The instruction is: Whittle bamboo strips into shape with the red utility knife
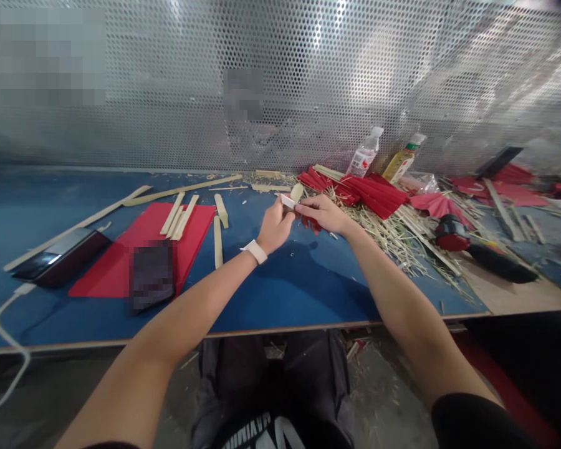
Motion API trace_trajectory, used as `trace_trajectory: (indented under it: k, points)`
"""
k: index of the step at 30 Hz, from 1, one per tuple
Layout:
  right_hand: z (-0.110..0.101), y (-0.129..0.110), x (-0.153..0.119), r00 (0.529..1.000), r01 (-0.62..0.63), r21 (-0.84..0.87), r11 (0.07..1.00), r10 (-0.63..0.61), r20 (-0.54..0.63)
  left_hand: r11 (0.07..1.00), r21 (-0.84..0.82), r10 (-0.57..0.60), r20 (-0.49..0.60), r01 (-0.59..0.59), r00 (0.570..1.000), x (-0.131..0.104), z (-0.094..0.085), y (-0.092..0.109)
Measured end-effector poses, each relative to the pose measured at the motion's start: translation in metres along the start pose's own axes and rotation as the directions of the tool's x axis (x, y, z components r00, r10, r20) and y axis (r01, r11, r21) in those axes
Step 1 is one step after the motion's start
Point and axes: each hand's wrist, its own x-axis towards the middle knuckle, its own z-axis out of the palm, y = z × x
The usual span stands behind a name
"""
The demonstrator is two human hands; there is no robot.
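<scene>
My left hand (275,227), with a white band on its wrist, is closed on a small pale flat piece (288,201) above the middle of the blue table. From the other side, the bent fingers of my right hand (325,215) pinch the right end of that piece. A rounded bamboo strip end (297,191) shows just behind the fingertips; which hand touches it, I cannot tell. Something red shows under my right fingers, mostly hidden. Left of my hands lie two short bamboo pieces (221,209).
Red sheets (107,268) with bamboo strips (172,218) and a dark device lie left, near a phone (51,259). Folded red paper (374,194), shavings (393,243), two bottles (364,156) and a black-and-red tool (500,262) are right. A perforated metal screen (168,125) stands behind.
</scene>
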Motion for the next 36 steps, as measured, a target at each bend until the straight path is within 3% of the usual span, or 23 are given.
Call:
trace_trajectory:
  k: [10, 17, 26, 36]
  points:
    - [0.005, -0.008, -0.002, 0.999, 0.012, 0.011, 1.0, -0.013, 0.043, 0.997, 0.081, -0.01, -0.068, 0.016, 0.998, -0.003, -0.001, 0.015]
    - [0.004, -0.011, -0.004, 0.999, 0.045, 0.005, 0.999, -0.045, 0.012, 0.992, 0.115, 0.056, -0.042, -0.051, 0.998, -0.002, 0.002, 0.009]
    - [-0.002, -0.008, -0.003, 1.0, -0.009, 0.034, 0.999, 0.01, -0.026, 0.987, 0.136, 0.086, -0.028, -0.081, 0.996, -0.001, 0.001, -0.002]
    - [0.003, -0.01, -0.001, 0.996, -0.044, 0.076, 0.996, 0.05, -0.079, 0.98, 0.177, 0.101, -0.077, -0.086, 0.992, -0.002, 0.002, -0.012]
